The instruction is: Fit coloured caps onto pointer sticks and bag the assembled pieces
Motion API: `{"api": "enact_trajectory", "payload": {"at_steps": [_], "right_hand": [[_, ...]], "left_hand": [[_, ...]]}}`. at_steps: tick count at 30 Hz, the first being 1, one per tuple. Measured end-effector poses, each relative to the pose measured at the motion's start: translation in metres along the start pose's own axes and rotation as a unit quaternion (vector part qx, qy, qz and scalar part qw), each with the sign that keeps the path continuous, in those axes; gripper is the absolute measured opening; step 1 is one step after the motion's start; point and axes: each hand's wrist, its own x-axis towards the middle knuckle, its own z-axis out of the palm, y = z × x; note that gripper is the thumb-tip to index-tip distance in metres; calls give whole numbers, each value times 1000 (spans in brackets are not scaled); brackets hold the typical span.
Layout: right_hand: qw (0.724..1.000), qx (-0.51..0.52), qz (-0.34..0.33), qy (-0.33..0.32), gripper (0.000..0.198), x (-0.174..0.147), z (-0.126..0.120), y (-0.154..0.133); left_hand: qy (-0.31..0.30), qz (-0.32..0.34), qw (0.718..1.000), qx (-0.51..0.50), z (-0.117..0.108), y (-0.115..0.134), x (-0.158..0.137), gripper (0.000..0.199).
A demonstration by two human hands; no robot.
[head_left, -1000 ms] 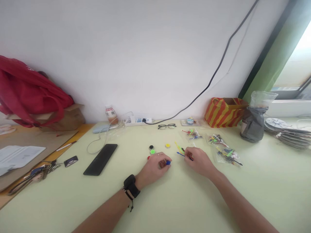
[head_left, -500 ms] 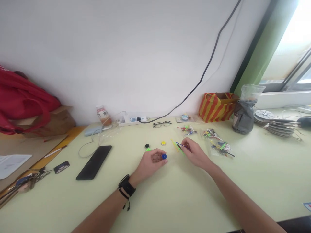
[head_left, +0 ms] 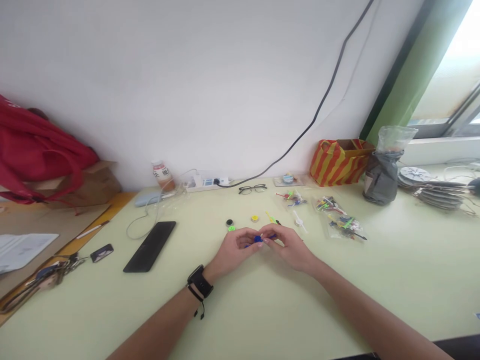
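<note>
Near the middle of the table my left hand (head_left: 233, 249) pinches a small blue round piece (head_left: 258, 239) between thumb and fingers. My right hand (head_left: 290, 248) meets it from the other side, its fingertips closed on a thin blue stick-like piece (head_left: 273, 236) against the round one. The fingers partly hide both pieces, and I cannot tell whether they are joined. Just beyond my hands lie a black round piece (head_left: 230, 222), a green one (head_left: 231, 228) and a yellow one (head_left: 255, 218). Thin yellow-green sticks (head_left: 270, 218) lie behind my right hand, beside a white round piece with a stick (head_left: 298, 220).
Clear bags of small coloured parts (head_left: 345, 226) lie to the right. Glasses (head_left: 252, 189) and a power strip (head_left: 204, 185) sit by the wall. A black phone-like slab (head_left: 150, 247) lies left; a striped bag (head_left: 339, 165) and a grey bag (head_left: 380, 180) stand at the back right.
My right hand has moved left and toward me, carrying the thin blue piece away from the yellow-green sticks to the blue round piece in my left hand. The white piece has come into sight.
</note>
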Motion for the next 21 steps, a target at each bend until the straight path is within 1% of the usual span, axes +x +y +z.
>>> {"api": "enact_trajectory", "payload": {"at_steps": [4,7,11,16,21], "right_hand": [[999,-37,5,10,15,0,-2,2],[998,-65,19,0,14,-1,-5,3],[998,-60,24,-19,14,0,-6,2],[998,-54,28,-25,15,0,-5,4],[997,-67,40,-11,19,-1,-8,7]], "left_hand": [[6,1,1000,0,0,-1,1,27],[12,2,1000,8,0,-2,0,26],[3,10,1000,23,0,-3,-2,24],[-6,3,999,38,2,-3,-2,22],[25,16,998,63,1,-2,-2,15]]}}
